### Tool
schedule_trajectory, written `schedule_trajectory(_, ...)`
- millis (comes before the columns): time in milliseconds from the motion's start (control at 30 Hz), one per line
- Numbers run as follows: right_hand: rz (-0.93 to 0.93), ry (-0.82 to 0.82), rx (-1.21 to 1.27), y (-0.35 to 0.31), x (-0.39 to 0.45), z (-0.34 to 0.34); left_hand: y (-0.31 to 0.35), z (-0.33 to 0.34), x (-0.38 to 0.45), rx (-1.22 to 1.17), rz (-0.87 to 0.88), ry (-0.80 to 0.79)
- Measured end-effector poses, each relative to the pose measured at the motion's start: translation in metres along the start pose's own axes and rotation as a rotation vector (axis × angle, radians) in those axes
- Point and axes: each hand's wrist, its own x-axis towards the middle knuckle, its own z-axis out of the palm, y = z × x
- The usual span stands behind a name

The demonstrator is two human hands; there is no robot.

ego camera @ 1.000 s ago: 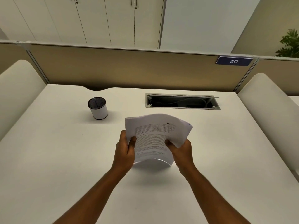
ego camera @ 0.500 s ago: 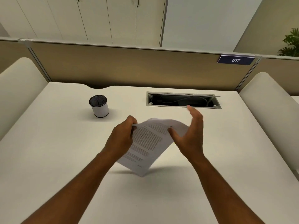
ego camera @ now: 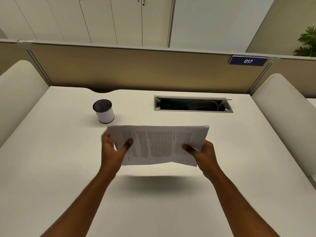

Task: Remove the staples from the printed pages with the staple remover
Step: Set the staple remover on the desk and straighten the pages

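A thin stack of printed pages (ego camera: pixel 158 145) hangs in the air above the white desk (ego camera: pixel 59 168), turned sideways so the text lines run away from me. My left hand (ego camera: pixel 113 151) grips its left end, thumb on top. My right hand (ego camera: pixel 204 155) grips its right end, thumb on the top page. A shadow lies on the desk under the pages. No staple is visible on the pages. A white cylindrical cup (ego camera: pixel 103 111) with a dark mesh interior stands to the far left; something dark lies inside it, too small to identify.
An open cable tray (ego camera: pixel 193 105) is cut into the desk at the back right. A tan partition (ego camera: pixel 136 69) with a blue "017" label (ego camera: pixel 248 61) closes the far edge. Cream padded dividers (ego camera: pixel 20 93) flank both sides.
The pages went from upright in both hands, to held by my left hand alone while swinging round, to sideways and flat with both hands on the ends again.
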Motion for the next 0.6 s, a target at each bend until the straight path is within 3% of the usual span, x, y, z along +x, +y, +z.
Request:
schedule_trajectory(67, 0.0, 0.034, 0.028, 0.005, -0.003, 0.002, -0.004, 0.0, 0.0, -0.003, -0.082, -0.053)
schedule_trajectory(267, -0.011, 0.166, 0.037, 0.028, -0.013, 0.015, -0.018, -0.005, -0.018, 0.034, 0.01, 0.019)
schedule_trajectory(500, 0.19, 0.098, -0.197, 0.077, -0.027, 0.031, -0.063, -0.011, -0.042, 0.181, -0.149, -0.019)
schedule_trajectory(600, 0.192, 0.112, -0.231, 0.077, -0.022, 0.033, -0.064, -0.005, -0.039, 0.212, -0.164, 0.0)
